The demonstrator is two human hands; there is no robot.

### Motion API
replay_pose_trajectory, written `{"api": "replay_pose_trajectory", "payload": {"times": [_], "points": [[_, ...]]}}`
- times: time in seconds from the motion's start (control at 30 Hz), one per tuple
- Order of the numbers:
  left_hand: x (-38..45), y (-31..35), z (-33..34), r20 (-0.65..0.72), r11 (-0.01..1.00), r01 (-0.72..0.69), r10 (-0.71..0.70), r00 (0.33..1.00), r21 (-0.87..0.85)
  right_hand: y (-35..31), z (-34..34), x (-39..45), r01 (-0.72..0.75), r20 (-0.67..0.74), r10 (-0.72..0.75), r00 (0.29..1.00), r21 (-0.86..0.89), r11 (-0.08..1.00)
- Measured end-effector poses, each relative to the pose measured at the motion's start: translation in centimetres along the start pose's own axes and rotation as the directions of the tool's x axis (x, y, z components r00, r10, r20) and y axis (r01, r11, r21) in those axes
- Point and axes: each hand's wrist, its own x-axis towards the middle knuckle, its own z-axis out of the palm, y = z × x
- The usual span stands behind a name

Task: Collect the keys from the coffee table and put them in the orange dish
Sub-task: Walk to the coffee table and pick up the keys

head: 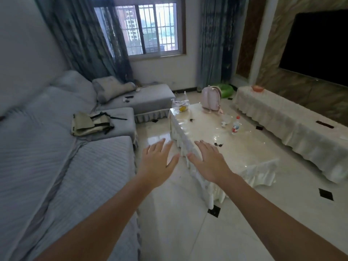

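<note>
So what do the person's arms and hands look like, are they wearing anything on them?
Nothing is worn that shows. Both forearms are bare for their whole visible length, with no sleeve edge in view. The left hand and the right hand have no gloves, and no rings, watch or bracelet show on fingers or wrists. Fingernails look short and unpainted, though the picture is a little soft.

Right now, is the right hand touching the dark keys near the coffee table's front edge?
Apart. The head view shows the right hand open, with bare tabletop between its fingertips and the keys.
</note>
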Motion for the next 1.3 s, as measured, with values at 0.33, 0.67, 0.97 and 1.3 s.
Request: {"api": "replay_pose_trajectory", "payload": {"times": [0.33, 0.67, 0.97, 1.3], "points": [[8.8, -8.5, 2.9, -0.030, 0.989, 0.147, -0.147, 0.989, -0.007, -2.3, 4.0, 14.0, 0.127, 0.076, -0.127, 0.989, -0.001, 0.992], [23.8, -17.8, 8.3, -0.049, 0.994, 0.056, -0.060, 0.997, -0.093, -2.8, 7.9, 30.2, 0.074, 0.078, -0.067, 0.995, -0.091, 0.993], [36.3, -20.1, 12.2, -0.021, 0.992, -0.041, 0.039, 0.999, -0.118, 0.0, 8.1, 40.6, -0.033, 0.012, 0.034, 0.999, -0.094, 0.995], [50.2, -20.1, 18.4, 0.061, 0.997, -0.063, 0.066, 0.996, -0.043, 7.9, 9.0, 54.4, -0.097, 0.039, 0.098, 0.994, -0.021, 0.995]]}}
